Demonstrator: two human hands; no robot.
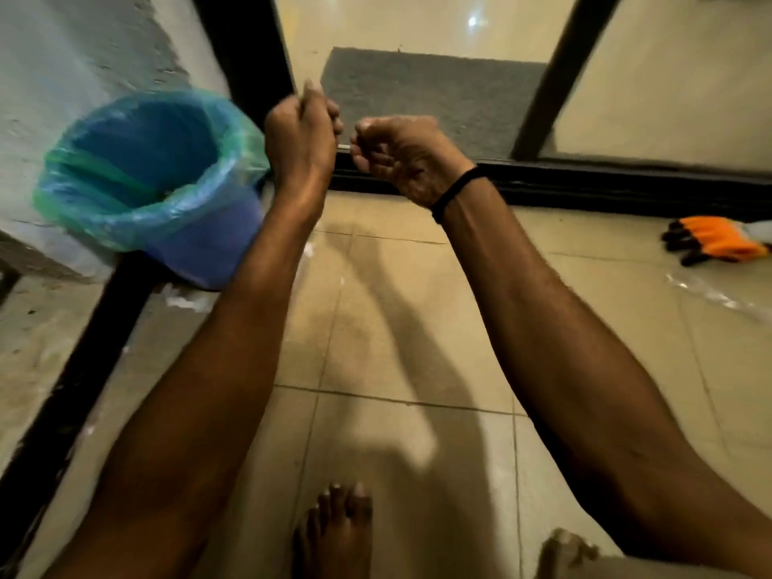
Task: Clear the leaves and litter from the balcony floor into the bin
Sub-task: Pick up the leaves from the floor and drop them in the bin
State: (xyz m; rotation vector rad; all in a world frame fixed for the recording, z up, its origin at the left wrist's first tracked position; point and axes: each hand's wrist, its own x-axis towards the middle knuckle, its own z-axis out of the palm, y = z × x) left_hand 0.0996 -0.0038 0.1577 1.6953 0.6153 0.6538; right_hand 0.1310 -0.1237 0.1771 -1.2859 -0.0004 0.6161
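Just right of the lined blue bin, we pinch a small pale scrap between our curled left hand and right hand; clear plastic litter lies near an orange glove.

One bin, one mat.

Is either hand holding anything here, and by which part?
The left hand and right hand seem to pinch a small pale sliver between them, one end each; blur hides what it is.
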